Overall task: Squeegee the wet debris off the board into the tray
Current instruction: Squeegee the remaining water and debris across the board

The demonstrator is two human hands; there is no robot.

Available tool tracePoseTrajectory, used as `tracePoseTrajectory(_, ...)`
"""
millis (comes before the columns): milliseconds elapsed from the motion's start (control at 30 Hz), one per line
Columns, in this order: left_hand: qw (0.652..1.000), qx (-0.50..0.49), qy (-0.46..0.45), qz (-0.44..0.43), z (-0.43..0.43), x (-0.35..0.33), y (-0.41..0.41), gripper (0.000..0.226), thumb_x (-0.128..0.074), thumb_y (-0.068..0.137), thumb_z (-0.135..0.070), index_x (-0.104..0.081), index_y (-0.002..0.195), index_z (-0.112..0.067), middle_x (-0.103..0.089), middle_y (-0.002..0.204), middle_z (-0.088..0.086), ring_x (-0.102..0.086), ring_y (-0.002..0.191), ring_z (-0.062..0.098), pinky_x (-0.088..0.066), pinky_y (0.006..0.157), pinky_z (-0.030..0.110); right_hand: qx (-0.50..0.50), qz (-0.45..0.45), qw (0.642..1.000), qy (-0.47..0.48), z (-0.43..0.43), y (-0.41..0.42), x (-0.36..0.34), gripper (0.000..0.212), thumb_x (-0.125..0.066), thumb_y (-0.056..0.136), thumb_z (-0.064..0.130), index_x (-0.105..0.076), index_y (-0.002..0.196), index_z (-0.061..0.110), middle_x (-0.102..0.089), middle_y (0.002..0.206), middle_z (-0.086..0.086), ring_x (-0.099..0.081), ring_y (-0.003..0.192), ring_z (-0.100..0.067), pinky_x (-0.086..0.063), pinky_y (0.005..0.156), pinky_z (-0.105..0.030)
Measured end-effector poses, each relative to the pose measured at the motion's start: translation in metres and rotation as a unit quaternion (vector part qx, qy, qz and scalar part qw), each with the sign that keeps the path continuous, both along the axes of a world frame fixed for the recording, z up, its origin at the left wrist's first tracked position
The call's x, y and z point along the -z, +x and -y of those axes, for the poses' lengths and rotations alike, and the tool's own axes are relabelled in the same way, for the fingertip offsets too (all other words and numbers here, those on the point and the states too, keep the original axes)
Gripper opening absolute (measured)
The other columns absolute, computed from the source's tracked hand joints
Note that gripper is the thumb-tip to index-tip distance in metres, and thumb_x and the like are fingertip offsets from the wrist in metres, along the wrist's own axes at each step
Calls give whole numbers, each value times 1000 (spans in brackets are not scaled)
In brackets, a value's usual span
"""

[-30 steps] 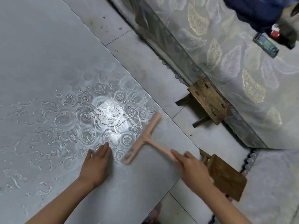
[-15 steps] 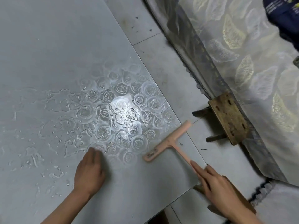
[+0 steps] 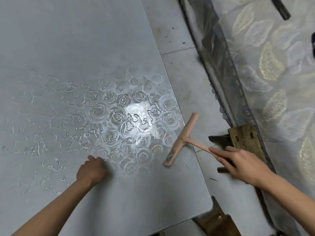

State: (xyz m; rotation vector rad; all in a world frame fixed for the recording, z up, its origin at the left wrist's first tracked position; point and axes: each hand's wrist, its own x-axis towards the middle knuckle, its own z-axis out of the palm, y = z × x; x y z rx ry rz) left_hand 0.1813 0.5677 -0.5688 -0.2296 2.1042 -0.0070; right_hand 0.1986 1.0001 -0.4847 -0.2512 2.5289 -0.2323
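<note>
The pink squeegee (image 3: pixel 181 139) lay at the right edge of the grey board (image 3: pixel 68 40). Its near blade end sat on the board's surface, while the far end stuck out past the edge, over the floor. Its thin handle ran off to the right, away from the board, into the right hand (image 3: pixel 242 162). That hand held the handle's end, with the fingers stretched along it and the thumb side hidden from view.

Just left of the blade, a spread of water (image 3: pixel 133 120) covered the middle of the board. It showed a pattern of roses and one bright glare spot. Thinner, broken streaks and beads (image 3: pixel 39 145) trailed off towards the left side. A short wet streak lay just beside the near end of the blade.

The left hand (image 3: pixel 92 169) rested palm-down on the board at the near rim of the wet patch and held nothing. Its fingers were blurred and foreshortened, but seemed to lie forward on the surface.

The board sat above a tiled floor (image 3: pixel 184 68). A worn wooden stool (image 3: pixel 245 138) stood on the floor just beyond the right hand. Part of another wooden piece (image 3: pixel 216 220) showed under the board's near right corner. Further right hung a pale cloth with a leaf pattern (image 3: pixel 272 74), with a dark border along its lower edge
</note>
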Motion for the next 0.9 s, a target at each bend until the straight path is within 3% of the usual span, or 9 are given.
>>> tracePoseTrajectory(133,1000,16,-3,-9,9,-1,-1,54,-43,90,-21,-34,143,-15,-21,156,15,-50,124,30,-42,96,33,-65,-27,997,-30,37,-32,24,43,-36,98,45,-33,141,49,-46,85,5,-61,81,-27,-46,65,-39)
tracePoseTrajectory(300,999,-12,32,-22,16,3,10,53,-47,89,-19,-31,140,-17,-11,159,11,-45,129,27,-41,97,34,-134,-50,987,-71,106,-85,37,41,-30,99,47,-34,140,50,-50,91,2,-59,87,-27,-43,67,-36)
tracePoseTrajectory(400,993,-63,85,-50,28,4,18,51,-47,88,-13,-36,138,-14,-13,159,6,-39,135,25,-38,103,34,-111,-49,988,-91,67,-92,16,44,-27,93,56,-37,136,54,-49,82,8,-60,84,-23,-44,65,-34)
tracePoseTrajectory(500,978,-111,123,-129,43,5,26,58,-47,85,-5,-41,141,-15,-25,157,4,-32,140,21,-33,107,29,-148,-2,989,-10,29,-88,2,51,-21,89,60,-35,137,55,-49,82,7,-61,82,-20,-47,66,-33)
tracePoseTrajectory(567,973,-109,115,-167,48,4,28,62,-47,85,-5,-38,145,-18,-24,157,1,-30,142,20,-31,111,30,-145,5,989,10,33,-80,5,44,-31,95,51,-32,139,55,-49,83,7,-62,82,-22,-49,69,-37)
tracePoseTrajectory(633,973,-111,99,-175,51,4,29,64,-46,86,-6,-34,147,-19,-20,159,1,-26,143,21,-29,114,34,-141,-15,989,-28,64,-82,17,43,-34,98,46,-31,140,54,-48,86,6,-61,86,-24,-48,71,-38)
tracePoseTrajectory(800,978,-118,48,-167,50,1,39,61,-43,91,-12,-28,149,-17,-10,160,6,-22,145,24,-27,114,31,-219,-59,972,-66,176,-117,38,39,-29,100,45,-34,138,51,-42,86,2,-59,86,-30,-37,62,-34)
tracePoseTrajectory(900,977,-102,36,-186,59,-2,38,59,-42,91,-13,-28,149,-16,-6,161,10,-19,146,25,-22,116,29,-231,-103,964,-85,164,-128,16,41,-25,96,52,-26,137,58,-43,79,6,-60,76,-26,-38,56,-34)
